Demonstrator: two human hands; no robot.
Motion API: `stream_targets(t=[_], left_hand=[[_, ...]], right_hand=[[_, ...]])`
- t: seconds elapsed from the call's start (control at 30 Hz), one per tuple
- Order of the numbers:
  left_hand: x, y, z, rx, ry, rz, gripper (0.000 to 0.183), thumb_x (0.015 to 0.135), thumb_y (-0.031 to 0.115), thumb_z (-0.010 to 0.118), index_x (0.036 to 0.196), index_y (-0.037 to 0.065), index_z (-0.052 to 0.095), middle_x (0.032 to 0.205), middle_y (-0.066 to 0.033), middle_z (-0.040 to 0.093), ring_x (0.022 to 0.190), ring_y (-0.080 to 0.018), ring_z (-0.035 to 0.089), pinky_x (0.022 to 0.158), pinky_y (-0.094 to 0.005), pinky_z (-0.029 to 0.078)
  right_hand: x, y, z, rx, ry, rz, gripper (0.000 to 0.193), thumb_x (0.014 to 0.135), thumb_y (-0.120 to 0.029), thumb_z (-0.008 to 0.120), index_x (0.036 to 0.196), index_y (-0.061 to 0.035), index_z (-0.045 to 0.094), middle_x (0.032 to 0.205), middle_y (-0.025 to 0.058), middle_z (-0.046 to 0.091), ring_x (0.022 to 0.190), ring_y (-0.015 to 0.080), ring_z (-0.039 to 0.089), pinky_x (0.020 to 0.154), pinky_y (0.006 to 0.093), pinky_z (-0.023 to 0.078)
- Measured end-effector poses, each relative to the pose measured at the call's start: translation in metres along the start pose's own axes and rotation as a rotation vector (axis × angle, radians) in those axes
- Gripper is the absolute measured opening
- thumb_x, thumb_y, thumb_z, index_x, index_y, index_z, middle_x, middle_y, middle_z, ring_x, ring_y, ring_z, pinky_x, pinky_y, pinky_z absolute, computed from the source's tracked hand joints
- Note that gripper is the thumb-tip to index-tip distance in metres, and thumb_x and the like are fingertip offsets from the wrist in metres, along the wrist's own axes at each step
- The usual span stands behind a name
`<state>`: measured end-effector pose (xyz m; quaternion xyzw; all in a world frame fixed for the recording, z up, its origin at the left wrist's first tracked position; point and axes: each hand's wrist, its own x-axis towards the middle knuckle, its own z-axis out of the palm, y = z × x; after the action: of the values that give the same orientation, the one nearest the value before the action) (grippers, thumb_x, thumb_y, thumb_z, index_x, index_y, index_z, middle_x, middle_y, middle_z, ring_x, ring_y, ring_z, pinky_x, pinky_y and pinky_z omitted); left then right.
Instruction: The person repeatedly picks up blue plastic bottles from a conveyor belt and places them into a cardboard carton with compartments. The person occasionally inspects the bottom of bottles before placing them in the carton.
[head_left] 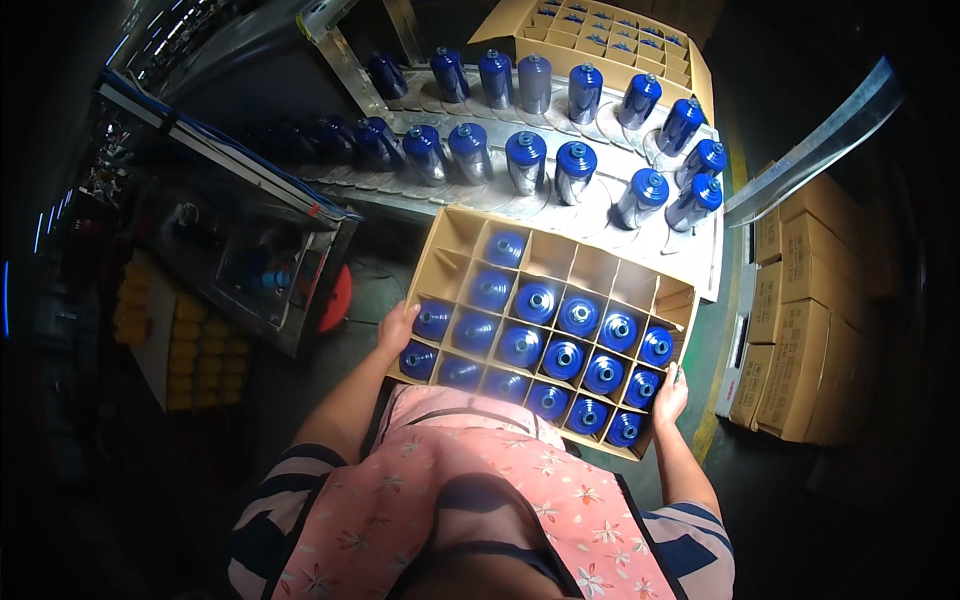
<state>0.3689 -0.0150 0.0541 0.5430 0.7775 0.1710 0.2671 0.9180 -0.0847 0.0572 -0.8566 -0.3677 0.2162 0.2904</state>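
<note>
In front of my body is an open cardboard box [648,448] split by dividers into square cells. Blue bottles [563,359] stand upright in most of the cells, necks up; several cells along the far side and the far left corner hold none. My left hand [397,328] grips the box's left wall, and my right hand [671,394] grips its right wall, thumb at the rim. The fingers on the outer sides are partly hidden. The box's near edge rests close against my pink apron [560,490].
Beyond the box, a conveyor [617,155] carries two rows of blue bottles [526,162] that meet at the right end. Behind it stands another divided carton [700,85]. Stacked cardboard boxes [800,310] are at right, beside a slanted metal strip [820,150]. A red round object [337,298] is at left.
</note>
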Motion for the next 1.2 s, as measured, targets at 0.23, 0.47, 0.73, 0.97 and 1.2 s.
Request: stream_targets(t=[0.23, 0.47, 0.73, 0.97, 1.2], left_hand=[[0.015, 0.005, -0.006, 0.051, -0.064, -0.043, 0.042, 0.096, 0.041, 0.052, 0.112, 0.003, 0.06, 0.105, -0.0238, 0.066, 0.101, -0.0393, 0.062, 0.086, -0.0438, 0.048], [0.062, 0.038, -0.033, -0.589, 0.117, 0.083, 0.036, 0.097, 0.012, 0.057, 0.129, -0.004, 0.052, 0.128, -0.0172, 0.06, 0.118, -0.02, 0.057, 0.101, -0.0289, 0.043], [0.25, 0.17, -0.024, -0.631, 0.237, 0.468, 0.048, 0.086, 0.011, 0.07, 0.13, 0.002, 0.053, 0.13, -0.0197, 0.056, 0.127, -0.0274, 0.05, 0.105, -0.0342, 0.04], [0.264, 0.201, -0.01, -0.436, 0.137, 0.5, 0.035, 0.08, 0.013, 0.071, 0.115, 0.009, 0.066, 0.129, -0.0081, 0.062, 0.111, -0.025, 0.056, 0.1, -0.0323, 0.042], [0.276, 0.227, -0.004, -0.462, 0.115, 0.473, 0.034, 0.08, 0.013, 0.072, 0.113, 0.006, 0.066, 0.128, -0.0119, 0.062, 0.115, -0.0265, 0.059, 0.1, -0.0326, 0.044]], right_hand=[[0.0, -0.009, 0.002, 0.047, 0.026, 0.002, 0.04, 0.1, -0.036, 0.048, 0.111, -0.0015, 0.065, 0.093, 0.0223, 0.067, 0.084, 0.0385, 0.063, 0.078, 0.0431, 0.047], [-0.004, -0.018, -0.002, -0.055, 0.048, 0.045, 0.04, 0.099, -0.035, 0.051, 0.118, -0.0017, 0.063, 0.104, 0.0212, 0.067, 0.096, 0.0371, 0.063, 0.085, 0.0409, 0.048], [-0.002, -0.016, 0.011, -0.12, 0.06, 0.126, 0.038, 0.099, -0.034, 0.051, 0.12, -0.0049, 0.063, 0.108, 0.0194, 0.067, 0.099, 0.0356, 0.064, 0.087, 0.0398, 0.048], [-0.01, -0.012, 0.016, -0.171, 0.075, 0.148, 0.036, 0.098, -0.032, 0.053, 0.119, -0.0041, 0.063, 0.106, 0.0192, 0.068, 0.098, 0.0364, 0.064, 0.085, 0.041, 0.049], [-0.01, -0.012, 0.015, -0.159, 0.057, 0.126, 0.039, 0.098, -0.036, 0.052, 0.12, -0.0061, 0.063, 0.103, 0.0192, 0.068, 0.095, 0.0377, 0.064, 0.083, 0.0423, 0.049]])
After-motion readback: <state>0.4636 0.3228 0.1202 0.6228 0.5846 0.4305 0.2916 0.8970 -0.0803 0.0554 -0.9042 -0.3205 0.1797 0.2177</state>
